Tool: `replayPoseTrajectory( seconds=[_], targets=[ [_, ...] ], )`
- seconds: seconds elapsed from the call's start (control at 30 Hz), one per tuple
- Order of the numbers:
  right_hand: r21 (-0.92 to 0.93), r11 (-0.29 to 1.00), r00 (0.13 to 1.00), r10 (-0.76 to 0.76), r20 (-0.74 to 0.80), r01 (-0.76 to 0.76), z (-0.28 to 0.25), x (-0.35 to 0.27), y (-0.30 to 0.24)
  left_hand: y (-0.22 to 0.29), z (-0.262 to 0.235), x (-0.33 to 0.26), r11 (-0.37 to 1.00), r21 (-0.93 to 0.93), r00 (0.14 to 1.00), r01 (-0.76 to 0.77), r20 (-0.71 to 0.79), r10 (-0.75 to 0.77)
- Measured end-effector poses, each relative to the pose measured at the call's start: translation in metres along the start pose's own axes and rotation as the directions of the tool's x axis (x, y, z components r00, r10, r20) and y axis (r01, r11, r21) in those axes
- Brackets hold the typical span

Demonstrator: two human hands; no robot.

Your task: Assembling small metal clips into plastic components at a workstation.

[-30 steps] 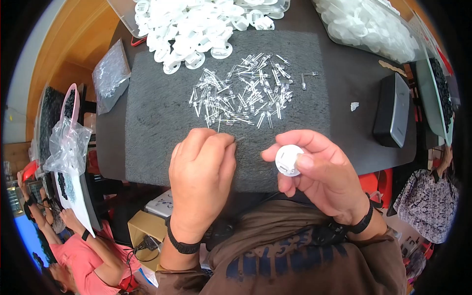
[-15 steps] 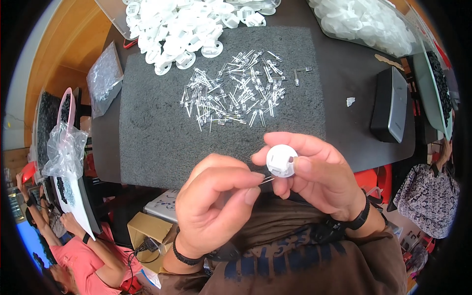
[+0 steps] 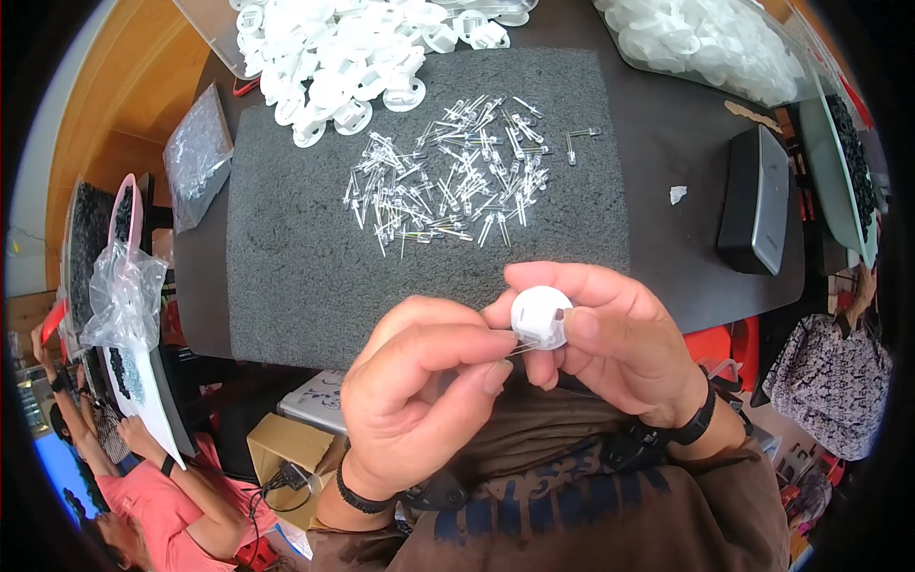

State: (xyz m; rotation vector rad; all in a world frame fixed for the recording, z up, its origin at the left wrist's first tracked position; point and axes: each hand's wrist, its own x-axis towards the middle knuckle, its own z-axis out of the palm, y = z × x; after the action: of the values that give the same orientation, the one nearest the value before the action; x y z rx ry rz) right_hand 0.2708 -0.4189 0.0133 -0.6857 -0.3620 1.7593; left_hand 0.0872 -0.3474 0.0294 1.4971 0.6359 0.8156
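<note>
My right hand (image 3: 620, 348) grips a small round white plastic part (image 3: 539, 316) between thumb and fingers, close to my chest. My left hand (image 3: 419, 391) pinches a thin clear component with wire legs (image 3: 518, 347), its legs touching the underside of the white part. Further out, on a grey foam mat (image 3: 295, 257), lies a loose pile of several similar clear components (image 3: 448, 181). Beyond the mat sits a heap of white plastic parts (image 3: 334, 57).
A second heap of white parts in a clear bag (image 3: 705, 38) is at the far right. A black box (image 3: 755, 200) stands on the dark table at right. A clear bag of small dark pieces (image 3: 195, 157) lies at left. Another person (image 3: 152, 477) sits at lower left.
My left hand lifted off the mat carrying a clear component and came up to the white part in my right hand. Both hands have drawn closer to my chest.
</note>
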Motion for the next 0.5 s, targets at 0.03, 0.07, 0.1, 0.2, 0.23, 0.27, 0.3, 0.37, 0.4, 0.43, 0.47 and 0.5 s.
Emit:
replayPoseTrajectory(
  seconds=[0.03,0.07,0.1,0.2,0.23,0.27,0.3,0.37,0.4,0.43,0.47,0.5],
  targets=[
    [-0.008,1.000,1.000,-0.003,0.004,0.003,-0.0002,-0.0002,0.0003,0.0007,-0.0001,0.0003,1.000,0.025,1.000,-0.004,0.003,0.004],
    [-0.015,1.000,1.000,-0.005,0.007,0.005,-0.0003,-0.0004,0.0006,0.0014,-0.0001,0.0006,0.999,0.049,1.000,-0.008,0.007,0.007],
    [-0.015,1.000,1.000,-0.005,0.007,0.006,-0.0002,-0.0005,0.0008,0.0017,0.0005,0.0009,0.999,0.049,1.000,-0.008,0.007,0.007],
    [-0.005,1.000,1.000,0.000,0.006,0.000,0.0001,-0.0011,0.0011,0.0029,0.0023,0.0020,0.994,0.104,0.999,-0.030,-0.007,0.031],
    [-0.005,1.000,1.000,0.002,0.004,-0.002,0.0007,-0.0016,0.0005,0.0036,0.0024,0.0025,0.990,0.134,0.999,-0.038,0.001,0.038],
    [-0.005,1.000,1.000,0.004,0.003,-0.004,0.0011,-0.0021,0.0001,0.0037,0.0024,0.0029,0.985,0.164,0.999,-0.046,0.009,0.045],
    [-0.005,1.000,1.000,0.005,0.003,-0.005,0.0012,-0.0023,0.0001,0.0037,0.0028,0.0029,0.985,0.165,0.999,-0.046,0.009,0.045],
    [-0.003,1.000,1.000,0.008,0.005,-0.008,0.0011,-0.0028,0.0000,0.0034,0.0038,0.0031,0.976,0.203,0.997,-0.081,0.006,0.081],
    [-0.002,1.000,1.000,0.009,0.005,-0.009,0.0011,-0.0030,0.0002,0.0025,0.0035,0.0034,0.976,0.203,0.997,-0.080,0.006,0.080],
    [-0.003,1.000,1.000,0.009,0.005,-0.009,0.0012,-0.0032,0.0003,0.0009,0.0027,0.0043,0.964,0.237,0.993,-0.120,0.034,0.116],
    [-0.004,1.000,1.000,0.008,0.004,-0.008,0.0013,-0.0033,0.0004,-0.0001,0.0020,0.0050,0.950,0.268,0.987,-0.161,0.064,0.149],
    [-0.003,1.000,1.000,0.009,0.003,-0.009,0.0012,-0.0031,0.0005,-0.0001,0.0014,0.0060,0.950,0.267,0.987,-0.160,0.065,0.148]
  ],
)
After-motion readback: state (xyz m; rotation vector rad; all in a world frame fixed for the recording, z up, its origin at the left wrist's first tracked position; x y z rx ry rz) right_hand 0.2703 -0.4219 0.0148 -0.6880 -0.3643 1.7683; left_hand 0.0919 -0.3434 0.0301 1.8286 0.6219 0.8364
